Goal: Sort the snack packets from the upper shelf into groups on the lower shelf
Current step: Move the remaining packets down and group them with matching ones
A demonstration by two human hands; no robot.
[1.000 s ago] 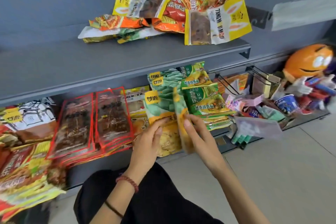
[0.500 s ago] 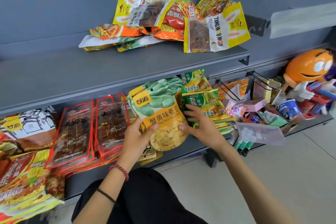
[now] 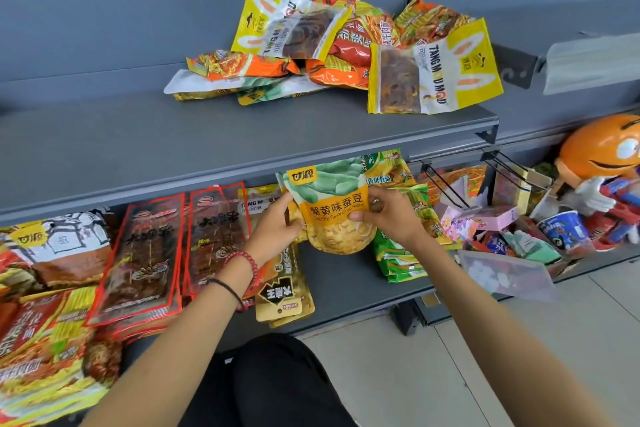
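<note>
Hands around bean packet

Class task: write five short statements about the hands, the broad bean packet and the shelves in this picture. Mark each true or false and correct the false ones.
1. The left hand and the right hand both hold the broad bean packet. True.
2. The upper shelf holds no packets. False: a pile of packets lies on it.
3. The red-edged packets lie on the lower shelf, left of the left hand. True.
4. The left wrist is bare. False: it wears a red bead bracelet and a dark band.
5. The orange figure stands at the far left. False: it is at the far right.
</note>
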